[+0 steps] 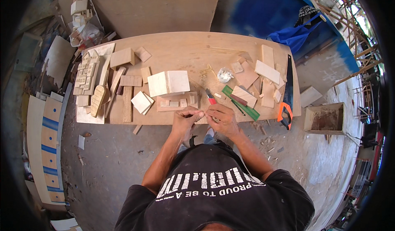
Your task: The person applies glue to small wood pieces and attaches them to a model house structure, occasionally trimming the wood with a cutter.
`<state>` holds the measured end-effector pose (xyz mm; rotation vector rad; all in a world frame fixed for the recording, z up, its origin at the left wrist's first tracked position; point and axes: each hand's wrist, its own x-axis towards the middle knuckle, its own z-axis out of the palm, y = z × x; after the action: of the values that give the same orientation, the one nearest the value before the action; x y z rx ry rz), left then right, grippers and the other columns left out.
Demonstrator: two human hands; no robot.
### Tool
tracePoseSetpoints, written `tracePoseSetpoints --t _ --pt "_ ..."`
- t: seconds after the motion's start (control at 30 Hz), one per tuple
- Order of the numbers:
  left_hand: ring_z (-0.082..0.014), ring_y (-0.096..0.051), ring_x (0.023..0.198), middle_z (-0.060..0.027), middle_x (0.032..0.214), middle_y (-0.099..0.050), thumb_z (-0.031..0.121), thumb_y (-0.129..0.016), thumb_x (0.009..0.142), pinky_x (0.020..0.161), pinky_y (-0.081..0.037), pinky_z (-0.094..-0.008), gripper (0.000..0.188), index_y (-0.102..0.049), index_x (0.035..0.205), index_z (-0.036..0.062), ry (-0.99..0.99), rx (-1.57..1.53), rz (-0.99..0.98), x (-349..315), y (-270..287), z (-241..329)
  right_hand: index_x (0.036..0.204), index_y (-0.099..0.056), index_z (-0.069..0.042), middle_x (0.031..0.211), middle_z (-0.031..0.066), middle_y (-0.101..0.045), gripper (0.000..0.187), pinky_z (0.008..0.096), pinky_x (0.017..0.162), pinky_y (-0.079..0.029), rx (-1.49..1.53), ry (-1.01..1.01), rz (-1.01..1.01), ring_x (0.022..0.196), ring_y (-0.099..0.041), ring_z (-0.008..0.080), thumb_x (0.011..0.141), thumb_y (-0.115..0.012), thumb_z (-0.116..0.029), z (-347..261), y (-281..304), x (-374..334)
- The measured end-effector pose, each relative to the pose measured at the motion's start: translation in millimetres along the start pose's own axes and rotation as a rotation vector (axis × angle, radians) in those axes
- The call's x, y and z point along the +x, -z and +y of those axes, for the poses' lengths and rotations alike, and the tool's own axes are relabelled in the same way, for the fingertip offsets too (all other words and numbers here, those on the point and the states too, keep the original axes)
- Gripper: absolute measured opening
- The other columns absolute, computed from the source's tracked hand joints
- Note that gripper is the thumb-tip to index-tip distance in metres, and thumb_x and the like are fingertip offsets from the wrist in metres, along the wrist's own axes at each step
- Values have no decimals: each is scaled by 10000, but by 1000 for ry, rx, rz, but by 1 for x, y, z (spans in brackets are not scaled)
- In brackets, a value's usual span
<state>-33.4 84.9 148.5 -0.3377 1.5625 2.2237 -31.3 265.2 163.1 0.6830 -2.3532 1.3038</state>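
Observation:
My left hand (186, 119) and my right hand (222, 118) meet at the front edge of the wooden table (181, 45). Fingertips on both are pinched together, nearly touching; whatever sits between them is too small to make out. Just beyond the right hand lies a utility knife (211, 99) with a red handle. Past the left hand is a small wooden board (164, 108) with pale little blocks on it. Behind that board stands a roof-shaped wooden model (169, 83) with two pale sloping panels.
A handsaw (285, 115) with an orange handle lies along the right edge. Nearer are a green strip (254, 114), wood offcuts (247, 74) and a crumpled clear plastic piece (224, 75). Carved wooden house pieces (87, 74) fill the left end. An open box (325, 118) stands right.

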Motion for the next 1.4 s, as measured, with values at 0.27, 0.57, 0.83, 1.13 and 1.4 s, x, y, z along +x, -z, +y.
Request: tracePoseSetpoints --t 0.27,0.57,0.83,1.13,1.4 --pt "-9 -471 556 53 774 -636 66 -778 858 408 -288 -193 16 -764 866 61 -43 5 -27 -9 8 2 914 -689 -19 914 94 -672 170 331 665 -556 6 -14 8 761 -680 245 762 -735 44 -10 -8 -4" --pt "-2 -470 575 65 792 -615 68 -767 870 413 -301 -180 19 -751 868 59 -37 -16 -43 -16 15 7 953 -689 -6 933 82 -661 166 262 576 -513 136 -89 -5 698 -634 150 801 -721 53 -13 -15 -5" --pt "-13 -512 602 25 848 -629 34 -742 879 429 -356 -181 11 -746 889 34 -360 103 -82 -9 18 -2 961 -703 -7 924 80 -672 166 263 566 -507 142 8 6 688 -628 140 808 -716 56 -11 -14 -2" --pt "-108 -602 859 -60 936 -671 -6 -720 870 766 -472 -237 97 -749 959 -26 -417 271 -104 -13 28 4 951 -701 0 918 79 -674 163 245 572 -503 169 -139 55 676 -627 133 800 -717 58 -19 -25 -11" --pt "-137 -610 890 -73 936 -668 17 -727 863 801 -480 -265 133 -755 988 -20 -451 338 -92 -17 45 18 950 -699 16 893 88 -686 152 245 596 -509 179 -186 142 736 -641 126 806 -708 63 -29 -44 -11"
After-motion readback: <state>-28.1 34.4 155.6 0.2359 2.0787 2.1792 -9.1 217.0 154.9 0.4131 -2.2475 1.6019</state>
